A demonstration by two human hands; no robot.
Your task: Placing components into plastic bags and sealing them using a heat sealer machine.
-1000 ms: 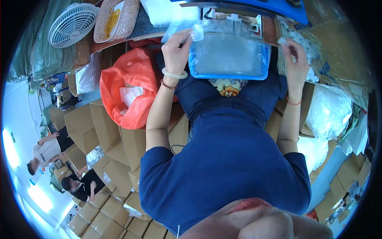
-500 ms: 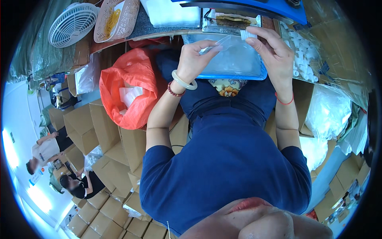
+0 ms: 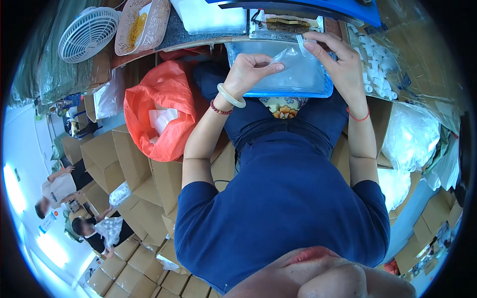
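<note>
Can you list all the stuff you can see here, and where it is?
clear plastic bag: one, see-through, pinched between both hands over the tray
blue tray: one, blue rim, on the lap
small white parts: many, white, upper right
desk fan: one, white, upper left
basket: one, pale pink, beside the fan
orange bag: one, orange, left of the lap
cardboard boxes: many, brown, lower left
left hand: one, pale bangle at the wrist
right hand: one, red string at the wrist

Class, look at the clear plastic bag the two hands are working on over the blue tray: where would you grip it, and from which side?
Grip the clear plastic bag at its upper corners, coming from either side as the left hand and right hand do. It is limp film; pinching the corners probably keeps it spread over the blue tray.
</note>
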